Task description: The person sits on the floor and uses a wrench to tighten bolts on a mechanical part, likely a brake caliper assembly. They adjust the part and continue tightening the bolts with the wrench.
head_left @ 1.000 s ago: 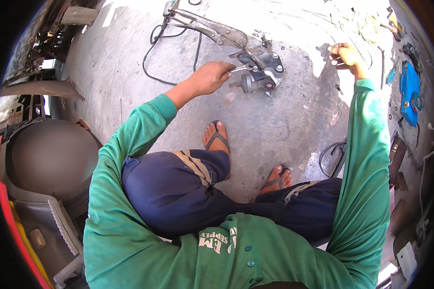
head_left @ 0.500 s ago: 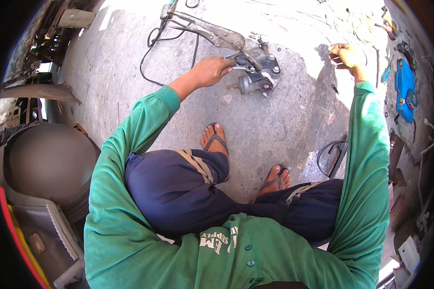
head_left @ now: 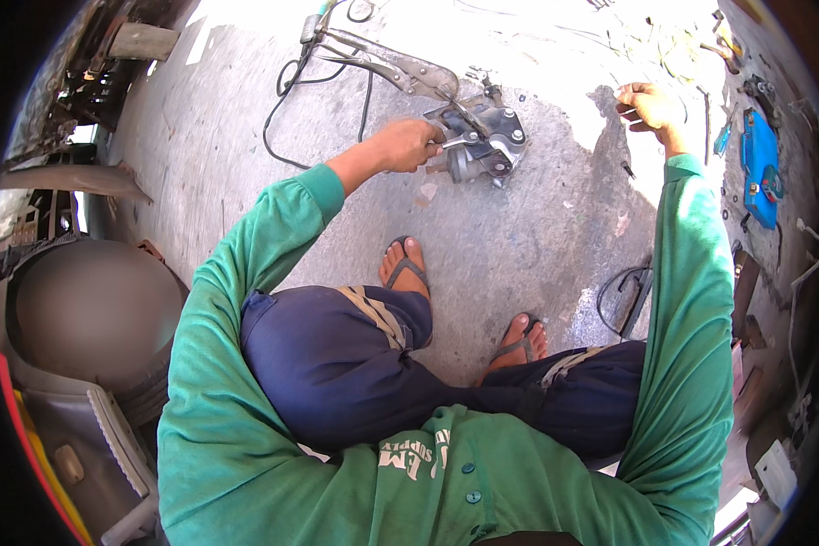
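Note:
A grey metal brake part (head_left: 487,136) lies on the concrete floor ahead of my feet, with a long metal lever (head_left: 391,64) and black hoses (head_left: 291,82) running off to its upper left. My left hand (head_left: 408,144) grips a small metal piece at the part's left side. My right hand (head_left: 648,105) is stretched out to the right, fingers curled over the floor among small bits; what it holds, if anything, is too small to see. I squat in green sleeves and blue trousers.
A blue tray (head_left: 760,164) with small tools sits at the far right. A black cable loop (head_left: 623,291) lies near my right foot. A vehicle tyre and mudguard (head_left: 91,318) stand close on the left. Scattered tools lie at the upper right.
My left hand has stayed on the brake part. My right hand has stayed over the floor at the right. The view has tilted slightly.

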Tool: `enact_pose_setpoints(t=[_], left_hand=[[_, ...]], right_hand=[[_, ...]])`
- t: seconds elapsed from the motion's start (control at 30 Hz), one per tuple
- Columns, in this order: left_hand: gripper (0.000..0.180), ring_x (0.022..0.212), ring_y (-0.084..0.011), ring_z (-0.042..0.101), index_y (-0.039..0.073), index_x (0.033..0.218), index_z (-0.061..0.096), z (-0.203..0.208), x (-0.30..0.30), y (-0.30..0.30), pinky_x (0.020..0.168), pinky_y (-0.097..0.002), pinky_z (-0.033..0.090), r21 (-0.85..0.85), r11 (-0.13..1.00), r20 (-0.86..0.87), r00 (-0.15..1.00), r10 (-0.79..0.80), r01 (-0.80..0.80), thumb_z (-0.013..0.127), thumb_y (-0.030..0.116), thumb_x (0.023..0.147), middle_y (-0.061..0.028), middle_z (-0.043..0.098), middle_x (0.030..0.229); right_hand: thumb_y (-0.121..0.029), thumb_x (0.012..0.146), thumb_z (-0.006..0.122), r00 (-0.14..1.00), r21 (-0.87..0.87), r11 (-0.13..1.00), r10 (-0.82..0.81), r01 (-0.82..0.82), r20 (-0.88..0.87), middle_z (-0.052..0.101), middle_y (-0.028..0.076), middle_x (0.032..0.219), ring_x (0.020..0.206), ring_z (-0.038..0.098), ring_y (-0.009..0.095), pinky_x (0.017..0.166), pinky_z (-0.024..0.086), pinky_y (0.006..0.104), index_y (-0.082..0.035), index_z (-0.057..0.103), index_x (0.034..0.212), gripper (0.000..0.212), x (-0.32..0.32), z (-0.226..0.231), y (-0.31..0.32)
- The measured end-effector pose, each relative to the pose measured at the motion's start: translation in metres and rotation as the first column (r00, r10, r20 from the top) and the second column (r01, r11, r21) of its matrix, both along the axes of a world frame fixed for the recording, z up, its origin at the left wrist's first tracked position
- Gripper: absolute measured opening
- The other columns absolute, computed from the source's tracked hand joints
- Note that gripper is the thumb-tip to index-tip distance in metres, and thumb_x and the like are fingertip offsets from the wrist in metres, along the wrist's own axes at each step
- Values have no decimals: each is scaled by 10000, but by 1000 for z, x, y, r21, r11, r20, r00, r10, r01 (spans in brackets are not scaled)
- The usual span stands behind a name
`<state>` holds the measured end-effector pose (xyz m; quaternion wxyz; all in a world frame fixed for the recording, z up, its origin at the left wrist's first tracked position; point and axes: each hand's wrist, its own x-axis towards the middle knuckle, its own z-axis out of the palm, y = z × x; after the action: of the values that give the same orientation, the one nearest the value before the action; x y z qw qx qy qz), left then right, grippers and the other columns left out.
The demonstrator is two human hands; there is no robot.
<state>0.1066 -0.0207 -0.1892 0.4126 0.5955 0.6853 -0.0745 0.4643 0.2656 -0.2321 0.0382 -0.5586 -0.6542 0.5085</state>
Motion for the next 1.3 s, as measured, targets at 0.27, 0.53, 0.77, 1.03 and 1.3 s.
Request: enact_pose_setpoints(t=[0.27, 0.53, 0.77, 1.03, 1.3], left_hand=[[248, 818, -244, 752, 9, 1128, 572, 21, 67, -32, 669, -362, 635, -663, 632, 530, 345, 774, -401, 647, 220, 1021, -114, 702, 901], [300, 763, -347, 679, -34, 1025, 659, -14, -11, -31, 683, -450, 489, 229, 973, 20, 999, -27, 22, 620, 262, 997, -194, 685, 831], [321, 793, -399, 659, -21, 1037, 672, -14, -17, -17, 718, -485, 475, 293, 955, 22, 999, -42, 34, 657, 293, 972, -224, 662, 808], [269, 846, -429, 650, 14, 1074, 684, -23, -26, 3, 745, -501, 483, 358, 919, -30, 986, -165, 165, 637, 262, 979, -223, 685, 878], [218, 943, -375, 699, 74, 1069, 707, -35, -25, 7, 830, -510, 537, 465, 779, -364, 893, -264, 420, 621, 236, 952, -167, 732, 956]], right_hand=[[-307, 967, 662, 1000, 43, 999, -21, 22, -10, 716, 62, 1001, 791, 695, 162, 665, 594, 346, -93, 683, 1144, 278, 0, 7, -10], [-350, 959, 691, 1000, 19, 999, -29, 29, -3, 729, 64, 1034, 869, 707, 179, 727, 598, 366, -109, 677, 1183, 329, 7, 6, -5], [-373, 958, 698, 1000, 26, 1000, 4, -5, 18, 733, 76, 1058, 906, 709, 201, 758, 599, 387, -107, 682, 1182, 348, 1, 4, -4], [-308, 954, 686, 999, 45, 998, -47, 47, 1, 704, 58, 955, 729, 674, 150, 617, 573, 332, -96, 684, 1099, 257, 7, 3, -8], [-307, 949, 702, 999, 43, 998, -41, 41, -12, 685, 47, 898, 708, 664, 142, 579, 559, 309, -91, 676, 1071, 249, 10, 5, -7]])
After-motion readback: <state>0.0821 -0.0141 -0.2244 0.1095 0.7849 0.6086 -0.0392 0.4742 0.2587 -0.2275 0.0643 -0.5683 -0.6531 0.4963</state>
